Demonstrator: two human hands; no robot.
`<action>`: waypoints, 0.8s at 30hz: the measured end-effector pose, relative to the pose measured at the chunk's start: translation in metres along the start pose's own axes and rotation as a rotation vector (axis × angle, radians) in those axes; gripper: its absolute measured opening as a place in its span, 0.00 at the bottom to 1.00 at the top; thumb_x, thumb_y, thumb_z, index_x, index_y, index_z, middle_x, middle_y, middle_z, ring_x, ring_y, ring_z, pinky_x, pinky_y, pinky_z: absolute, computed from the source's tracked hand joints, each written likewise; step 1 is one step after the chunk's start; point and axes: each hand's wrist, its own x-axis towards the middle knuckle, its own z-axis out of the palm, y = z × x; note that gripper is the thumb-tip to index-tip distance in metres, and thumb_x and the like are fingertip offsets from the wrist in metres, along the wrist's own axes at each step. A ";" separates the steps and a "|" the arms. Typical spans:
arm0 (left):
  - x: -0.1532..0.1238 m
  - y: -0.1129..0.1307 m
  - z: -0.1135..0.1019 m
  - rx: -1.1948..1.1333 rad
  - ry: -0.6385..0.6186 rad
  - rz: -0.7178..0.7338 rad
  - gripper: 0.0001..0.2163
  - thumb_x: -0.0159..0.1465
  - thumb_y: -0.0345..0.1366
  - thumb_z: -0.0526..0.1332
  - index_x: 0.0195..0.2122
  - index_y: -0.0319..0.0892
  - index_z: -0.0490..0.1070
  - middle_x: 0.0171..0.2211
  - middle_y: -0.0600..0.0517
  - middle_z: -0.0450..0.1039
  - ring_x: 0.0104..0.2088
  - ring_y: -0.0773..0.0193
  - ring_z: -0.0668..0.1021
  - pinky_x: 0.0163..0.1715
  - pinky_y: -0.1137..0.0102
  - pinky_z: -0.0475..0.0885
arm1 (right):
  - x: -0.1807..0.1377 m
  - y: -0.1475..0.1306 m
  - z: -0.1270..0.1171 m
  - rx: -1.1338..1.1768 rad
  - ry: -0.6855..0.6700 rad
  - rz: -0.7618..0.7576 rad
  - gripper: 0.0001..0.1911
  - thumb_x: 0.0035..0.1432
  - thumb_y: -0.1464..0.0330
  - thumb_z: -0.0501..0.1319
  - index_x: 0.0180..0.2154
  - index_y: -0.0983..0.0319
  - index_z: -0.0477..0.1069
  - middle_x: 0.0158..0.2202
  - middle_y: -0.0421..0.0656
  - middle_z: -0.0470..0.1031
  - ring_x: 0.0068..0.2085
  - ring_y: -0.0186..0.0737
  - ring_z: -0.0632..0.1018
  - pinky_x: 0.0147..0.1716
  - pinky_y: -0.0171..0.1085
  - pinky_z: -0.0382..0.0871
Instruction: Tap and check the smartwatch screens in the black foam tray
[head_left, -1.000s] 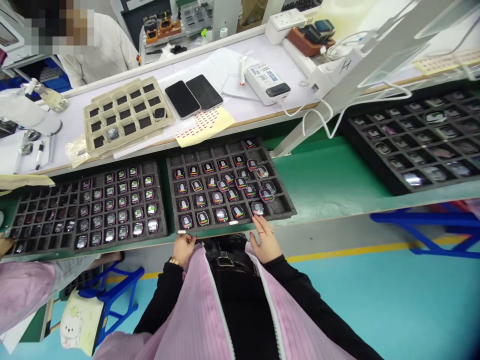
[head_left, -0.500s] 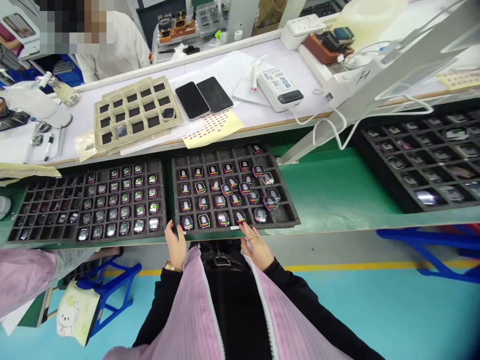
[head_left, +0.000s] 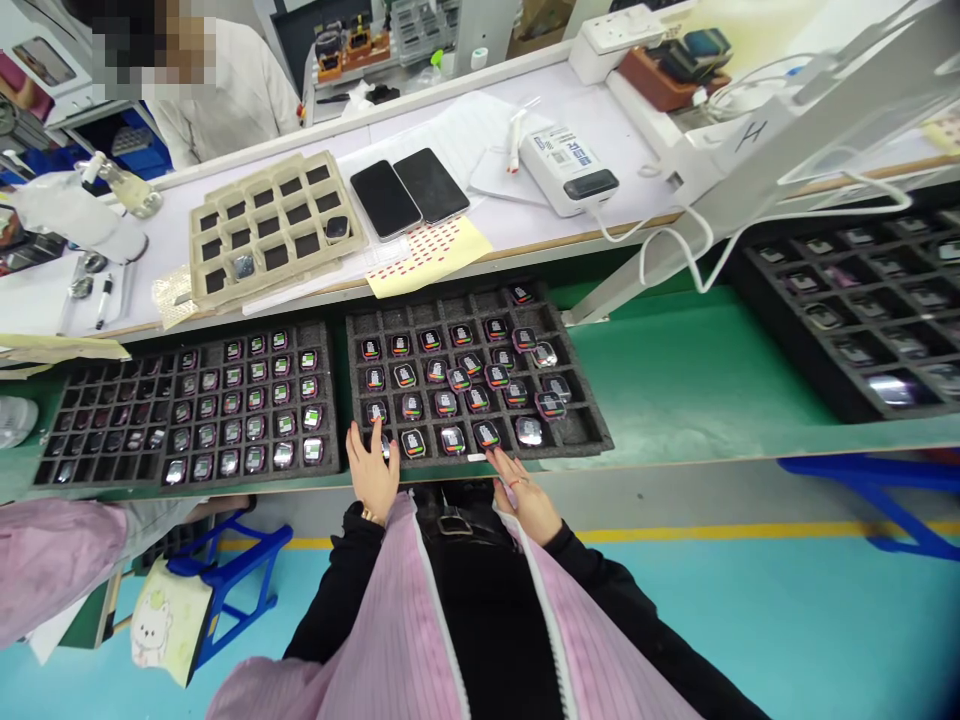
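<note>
A black foam tray (head_left: 583,428) in front of me holds several square watch faces with lit screens; a few lie across the dividers on its right side. My left hand (head_left: 373,478) is over the tray's front left corner, fingers spread, partly covering a watch face (head_left: 385,446) in the front row. Whether it presses on that piece I cannot tell. My right hand (head_left: 531,502) rests at the tray's front edge with fingers stretched out, just below another watch face (head_left: 487,435) and beside a small white label (head_left: 477,458). Neither hand grips anything that I can see.
To the left stand more foam trays of watch faces (head_left: 255,428); another dark tray (head_left: 832,385) is at the right on the green bench (head_left: 720,370). The shelf above carries a beige tray (head_left: 281,235), two phones (head_left: 386,200) and a white device (head_left: 570,170). A person sits opposite.
My left hand has moved from the tray's left front edge rightward and up over its corner watch faces, fingers now spread. My right hand stays at the front edge. The view has shifted slightly.
</note>
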 end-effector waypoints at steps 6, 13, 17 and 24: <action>0.001 0.000 0.001 0.045 0.009 0.006 0.23 0.68 0.40 0.52 0.63 0.46 0.59 0.67 0.41 0.44 0.66 0.44 0.52 0.62 0.48 0.57 | 0.001 0.001 0.000 -0.019 -0.011 -0.006 0.34 0.66 0.76 0.45 0.69 0.62 0.36 0.58 0.52 0.70 0.60 0.47 0.70 0.58 0.52 0.68; 0.001 0.001 0.001 0.061 0.011 0.007 0.26 0.68 0.41 0.51 0.66 0.45 0.53 0.67 0.39 0.45 0.66 0.44 0.53 0.62 0.47 0.57 | 0.001 0.002 -0.002 -0.019 -0.012 -0.031 0.34 0.66 0.76 0.45 0.69 0.62 0.36 0.58 0.51 0.70 0.60 0.46 0.69 0.57 0.51 0.69; 0.001 0.002 0.000 0.054 -0.005 -0.002 0.22 0.68 0.41 0.51 0.63 0.48 0.60 0.67 0.41 0.45 0.65 0.43 0.55 0.61 0.47 0.58 | 0.002 0.001 -0.004 -0.015 -0.010 -0.024 0.33 0.66 0.75 0.45 0.69 0.64 0.39 0.58 0.52 0.70 0.60 0.46 0.70 0.56 0.51 0.69; 0.006 0.004 -0.007 0.000 -0.038 -0.035 0.27 0.67 0.44 0.53 0.65 0.40 0.52 0.64 0.35 0.50 0.66 0.46 0.56 0.61 0.49 0.59 | 0.025 -0.012 -0.019 0.020 -0.001 0.020 0.31 0.66 0.73 0.48 0.68 0.63 0.45 0.56 0.50 0.72 0.59 0.45 0.71 0.59 0.48 0.67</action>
